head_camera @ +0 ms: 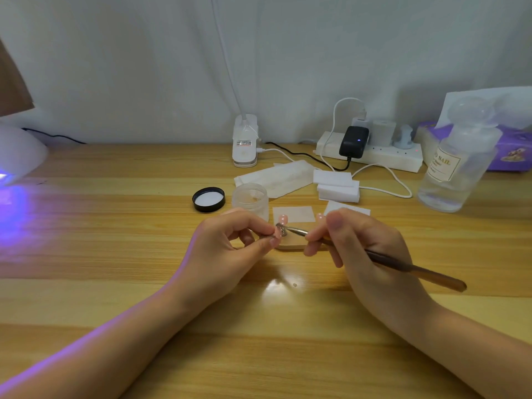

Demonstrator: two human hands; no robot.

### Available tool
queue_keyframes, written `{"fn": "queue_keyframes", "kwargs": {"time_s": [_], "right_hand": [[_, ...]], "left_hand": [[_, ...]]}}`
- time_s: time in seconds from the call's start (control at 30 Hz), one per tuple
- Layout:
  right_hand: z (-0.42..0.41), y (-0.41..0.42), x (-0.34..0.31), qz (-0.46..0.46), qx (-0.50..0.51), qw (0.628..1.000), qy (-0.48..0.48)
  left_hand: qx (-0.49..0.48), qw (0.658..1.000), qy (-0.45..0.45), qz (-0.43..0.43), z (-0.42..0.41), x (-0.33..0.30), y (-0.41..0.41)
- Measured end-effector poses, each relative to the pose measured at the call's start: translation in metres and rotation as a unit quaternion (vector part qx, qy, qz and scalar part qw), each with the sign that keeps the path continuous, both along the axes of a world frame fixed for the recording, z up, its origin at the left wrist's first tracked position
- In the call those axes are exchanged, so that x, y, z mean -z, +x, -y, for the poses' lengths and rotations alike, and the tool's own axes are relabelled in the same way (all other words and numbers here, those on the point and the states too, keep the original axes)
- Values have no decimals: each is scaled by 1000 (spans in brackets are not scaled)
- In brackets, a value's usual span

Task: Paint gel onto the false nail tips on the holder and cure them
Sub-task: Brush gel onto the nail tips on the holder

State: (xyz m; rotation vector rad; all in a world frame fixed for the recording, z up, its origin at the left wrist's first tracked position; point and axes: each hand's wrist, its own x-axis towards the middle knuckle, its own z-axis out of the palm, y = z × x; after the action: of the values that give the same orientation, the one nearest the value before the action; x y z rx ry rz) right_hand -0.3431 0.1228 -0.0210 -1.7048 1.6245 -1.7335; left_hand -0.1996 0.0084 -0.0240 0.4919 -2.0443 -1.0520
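Left hand (230,243) pinches a small stand carrying a pink nail tip (278,232), fingers clamped on it just above a tan block (290,245) on the surface (115,240). Right hand (359,249) is closed on a brush (397,263), pen grip, metal ferrule aimed at the tip, bristle end at or touching it.

Risks, my read:
- Both hands float with no visible wrist rest. A tremor could smear gel off the tip onto the left fingertips or the stand.
- The pinch sits right next to the painted face, so a finger could touch wet gel.
- Open jar (250,198) sits just behind the left hand, lid (208,199) off beside it. A knuckle pulling back could knock it.
- Curing lamp (17,151) glows violet at far left, well apart. Stray light spills across the surface; may start setting gel on the bristles or in the jar.
- The carry to the lamp is long and the tip could drop off the stand.

Hard to make out:
- Bristles and gel coverage are too small and blurred to tell.
- Two more pink tips (283,218) peek out behind the hands; what holds them is hidden.
- Lamp is cut off by the frame edge, opening not visible.
- Jar contents unclear.
- Clear bottle (449,168) at right, label only partly readable.
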Motion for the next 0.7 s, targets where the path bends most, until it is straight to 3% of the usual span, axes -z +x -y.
{"fn": "queue_keyframes", "kwargs": {"time_s": [0.2,0.43,0.7], "right_hand": [[-3,3,-2,-11,-51,998,-37],[-5,2,-9,80,8,996,-27],[-3,3,-9,-8,-15,999,-29]], "left_hand": [[-5,1000,-9,14,2,1,0],[8,1000,14,-4,1,-1,1],[13,999,24,-16,-1,-2,0]]}}
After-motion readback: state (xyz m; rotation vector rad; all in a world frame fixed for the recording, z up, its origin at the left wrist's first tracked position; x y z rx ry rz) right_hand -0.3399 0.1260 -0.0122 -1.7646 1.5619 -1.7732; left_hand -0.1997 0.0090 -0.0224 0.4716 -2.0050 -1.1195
